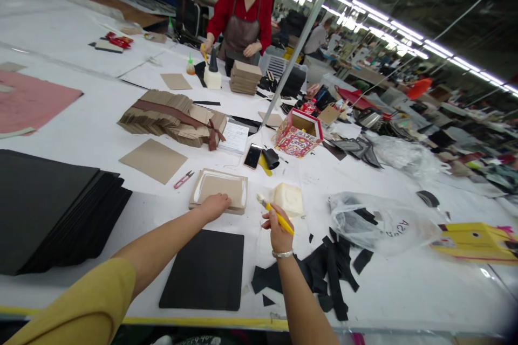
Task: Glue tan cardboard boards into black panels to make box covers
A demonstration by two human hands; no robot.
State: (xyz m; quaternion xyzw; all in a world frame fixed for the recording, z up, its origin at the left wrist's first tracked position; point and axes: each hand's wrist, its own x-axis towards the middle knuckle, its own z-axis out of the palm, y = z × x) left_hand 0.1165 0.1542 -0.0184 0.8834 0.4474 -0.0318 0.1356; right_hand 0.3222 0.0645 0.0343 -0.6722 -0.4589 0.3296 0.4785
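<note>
Low over the stack of tan cardboard pieces (210,186), my left hand (216,206) rests its outstretched fingers on the top piece. A white wet-looking band runs round that piece near its edges. My right hand (279,229) is closed around the yellow handle of a brush (279,218). The brush's pale bristle end points up and left, between the cardboard stack and a whitish block-shaped container (288,199). Nearer to me, a black rectangular sheet (204,270) lies flat on the table. Pink-handled thread snips (184,179) lie left of the stack.
A thick pile of black sheets (52,210) is at left. Black scraps (324,269) and a clear plastic bag (388,221) lie at right. Beyond are a phone (253,156), a red patterned box (299,133), bundled cardboard (170,118) and a metal pole (301,43). A co-worker (243,16) stands opposite.
</note>
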